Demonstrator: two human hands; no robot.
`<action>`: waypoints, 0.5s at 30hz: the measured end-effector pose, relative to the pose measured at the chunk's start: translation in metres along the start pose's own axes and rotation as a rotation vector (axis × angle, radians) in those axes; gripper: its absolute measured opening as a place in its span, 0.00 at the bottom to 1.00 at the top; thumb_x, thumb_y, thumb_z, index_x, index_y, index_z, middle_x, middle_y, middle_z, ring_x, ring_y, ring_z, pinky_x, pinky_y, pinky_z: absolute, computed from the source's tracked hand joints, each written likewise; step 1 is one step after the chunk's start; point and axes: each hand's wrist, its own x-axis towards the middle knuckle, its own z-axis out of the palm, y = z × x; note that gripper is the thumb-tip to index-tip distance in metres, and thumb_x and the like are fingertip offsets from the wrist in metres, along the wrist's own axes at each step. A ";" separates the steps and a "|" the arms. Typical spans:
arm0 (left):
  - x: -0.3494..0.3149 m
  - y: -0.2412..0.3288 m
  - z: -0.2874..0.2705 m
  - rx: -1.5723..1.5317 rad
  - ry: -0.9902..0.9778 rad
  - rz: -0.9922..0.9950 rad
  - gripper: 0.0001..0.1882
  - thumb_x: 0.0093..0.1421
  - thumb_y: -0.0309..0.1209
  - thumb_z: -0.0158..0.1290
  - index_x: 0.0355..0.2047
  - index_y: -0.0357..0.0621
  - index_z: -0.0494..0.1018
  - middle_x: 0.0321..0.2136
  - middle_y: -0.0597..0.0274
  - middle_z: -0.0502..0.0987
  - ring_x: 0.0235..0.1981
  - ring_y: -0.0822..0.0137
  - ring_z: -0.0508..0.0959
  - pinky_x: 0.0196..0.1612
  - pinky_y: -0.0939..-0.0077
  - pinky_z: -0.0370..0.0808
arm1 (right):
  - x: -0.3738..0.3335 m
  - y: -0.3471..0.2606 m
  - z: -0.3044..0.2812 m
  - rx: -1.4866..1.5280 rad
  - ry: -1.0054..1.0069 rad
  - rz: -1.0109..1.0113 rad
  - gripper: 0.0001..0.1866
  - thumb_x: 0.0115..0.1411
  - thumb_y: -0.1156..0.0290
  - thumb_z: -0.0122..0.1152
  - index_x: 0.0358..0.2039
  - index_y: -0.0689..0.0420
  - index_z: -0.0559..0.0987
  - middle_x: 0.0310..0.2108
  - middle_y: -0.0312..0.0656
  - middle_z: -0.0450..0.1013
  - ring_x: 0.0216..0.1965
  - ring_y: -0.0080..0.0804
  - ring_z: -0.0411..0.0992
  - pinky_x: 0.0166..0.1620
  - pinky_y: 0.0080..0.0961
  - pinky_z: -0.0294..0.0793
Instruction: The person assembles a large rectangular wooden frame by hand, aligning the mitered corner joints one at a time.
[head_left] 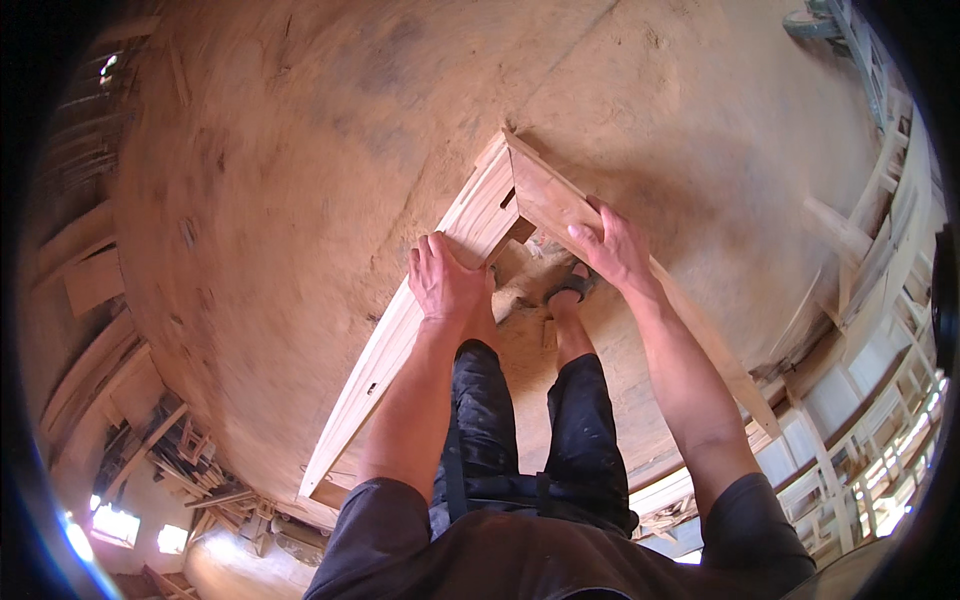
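Two pale wooden boards meet at a slanted joint in front of me, forming a corner. The left board (400, 325) has dark slots cut in it and runs down toward my left side. The right board (700, 325) slopes away past my right forearm. My left hand (445, 278) is closed over the left board, its fingers over the outer edge. My right hand (612, 247) grips the right board below the joint, thumb on the face and fingers partly hidden behind. A short wood block (521, 230) shows inside the corner.
A dusty brown floor (300, 150) spreads around the boards. My sandalled foot (568, 283) stands just below the corner. Wood scraps (195, 465) are piled at the lower left. Timber frames (850, 470) line the right side, and a wheel (812, 25) shows at the upper right.
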 end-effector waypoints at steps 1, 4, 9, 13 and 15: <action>0.001 -0.002 0.001 -0.001 -0.002 0.000 0.35 0.40 0.39 0.74 0.45 0.40 0.70 0.45 0.49 0.74 0.51 0.45 0.73 0.54 0.52 0.74 | -0.001 -0.009 -0.006 -0.004 -0.022 -0.005 0.36 0.58 0.48 0.68 0.58 0.61 0.76 0.51 0.59 0.79 0.53 0.57 0.78 0.55 0.45 0.77; -0.001 -0.004 0.000 0.002 -0.011 -0.001 0.34 0.41 0.38 0.74 0.45 0.40 0.70 0.46 0.49 0.74 0.51 0.45 0.73 0.54 0.52 0.74 | -0.004 -0.014 -0.009 0.009 -0.065 -0.035 0.39 0.53 0.49 0.73 0.59 0.61 0.74 0.52 0.57 0.79 0.54 0.57 0.77 0.56 0.45 0.76; 0.001 -0.001 -0.004 -0.012 -0.034 0.000 0.33 0.42 0.37 0.74 0.45 0.39 0.70 0.46 0.48 0.73 0.51 0.44 0.74 0.54 0.52 0.74 | -0.006 -0.006 -0.009 -0.014 -0.042 -0.122 0.43 0.48 0.50 0.78 0.60 0.59 0.73 0.53 0.56 0.78 0.55 0.57 0.76 0.56 0.47 0.76; 0.000 -0.004 -0.008 -0.008 -0.035 0.018 0.32 0.43 0.37 0.74 0.44 0.39 0.70 0.46 0.47 0.73 0.51 0.44 0.74 0.55 0.53 0.74 | -0.005 -0.009 -0.009 0.016 -0.062 -0.120 0.42 0.47 0.51 0.79 0.59 0.59 0.74 0.53 0.55 0.78 0.54 0.56 0.77 0.56 0.47 0.76; 0.001 -0.005 -0.008 -0.006 -0.036 0.022 0.32 0.43 0.37 0.73 0.44 0.38 0.70 0.45 0.47 0.73 0.51 0.44 0.74 0.54 0.53 0.74 | -0.005 -0.010 -0.009 0.037 -0.057 -0.134 0.41 0.47 0.52 0.79 0.58 0.58 0.75 0.51 0.53 0.79 0.52 0.55 0.78 0.54 0.46 0.78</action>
